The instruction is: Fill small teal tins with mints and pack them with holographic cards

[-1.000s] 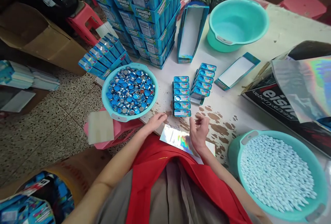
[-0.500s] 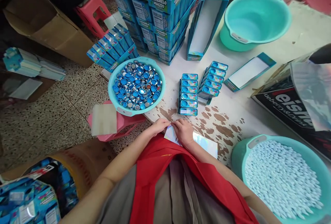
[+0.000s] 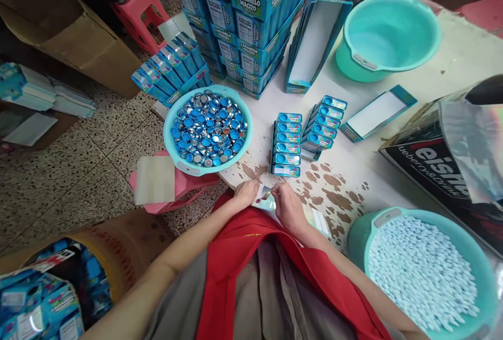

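Observation:
A thin glossy sheet (image 3: 320,220) with pale printed patches, like a sheet of labels, lies at the table's near edge, against the red apron. My left hand (image 3: 247,193) is closed on its left end. Over the sheet, my right hand (image 3: 290,208) has its fingers pinched together near a small dark patch; what they pinch is too small to make out. Just beyond my hands stands a row of blue candy tins (image 3: 286,146) with round recesses at one end. To its right, a second row of tins (image 3: 324,120) sits in a display tray.
At left is a turquoise basin (image 3: 170,143) of blue and silver caps; at right, a basin (image 3: 356,232) of pale wrapped candies. Behind stand stacked blue cartons (image 3: 251,25), nested display trays (image 3: 314,41) and another turquoise basin (image 3: 389,31). A black box (image 3: 432,167) lies at right.
My right hand has moved slightly right, away from my left, and the sheet between them now shows printed patches and a dark spot. The rows of tins have stayed put.

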A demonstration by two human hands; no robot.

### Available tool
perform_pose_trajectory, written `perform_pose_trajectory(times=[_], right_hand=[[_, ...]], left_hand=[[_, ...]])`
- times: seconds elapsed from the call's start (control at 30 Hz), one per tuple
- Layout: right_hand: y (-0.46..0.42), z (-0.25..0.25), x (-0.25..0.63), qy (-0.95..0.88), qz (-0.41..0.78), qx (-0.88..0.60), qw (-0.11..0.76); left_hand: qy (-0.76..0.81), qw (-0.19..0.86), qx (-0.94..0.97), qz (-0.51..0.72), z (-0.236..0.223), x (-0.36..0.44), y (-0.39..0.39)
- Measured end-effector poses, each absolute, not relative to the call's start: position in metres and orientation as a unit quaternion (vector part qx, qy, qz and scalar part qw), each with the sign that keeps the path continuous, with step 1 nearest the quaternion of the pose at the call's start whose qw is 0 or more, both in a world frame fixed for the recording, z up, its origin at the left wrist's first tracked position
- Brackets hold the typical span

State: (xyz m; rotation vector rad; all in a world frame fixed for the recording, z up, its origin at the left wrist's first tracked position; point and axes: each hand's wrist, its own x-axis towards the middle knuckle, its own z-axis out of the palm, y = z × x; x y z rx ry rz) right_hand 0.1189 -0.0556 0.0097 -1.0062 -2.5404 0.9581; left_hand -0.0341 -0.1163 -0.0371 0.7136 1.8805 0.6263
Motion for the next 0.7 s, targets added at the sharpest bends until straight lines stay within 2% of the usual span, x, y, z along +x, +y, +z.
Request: perform_pose_trajectory(times=[0.1,0.2,0.3,0.4,0.5,0.7], right_hand=[[-0.038,0.036,0.123,-0.841,0.359,-0.385,0.122],[-0.019,0.049,0.121,-0.812,0.382,-0.421,0.137],[-0.005,0.052,0.117,-0.788,0.41,-0.432,0.155],[0.002,0.056,0.116,-0.775,0.436,-0.429,0.156],[0.007,0.064,0.119,-0.761,0.473,-0.414,0.156],[0.013,0.072,0.123,-0.734,0.516,-0.407,0.171]], left_hand=[[0.755,0.454,0.312,0.355,-0.02,-0.033,-0.112],[0.602,0.557,0.318,0.476,-0.005,-0.035,-0.101],[0.556,0.615,0.291,0.478,0.0,-0.037,-0.087],[0.626,0.558,0.255,0.481,0.003,-0.044,-0.075],[0.605,0.549,0.277,0.505,0.014,-0.052,-0.068],[0.504,0.689,0.267,0.447,0.031,-0.048,-0.053]])
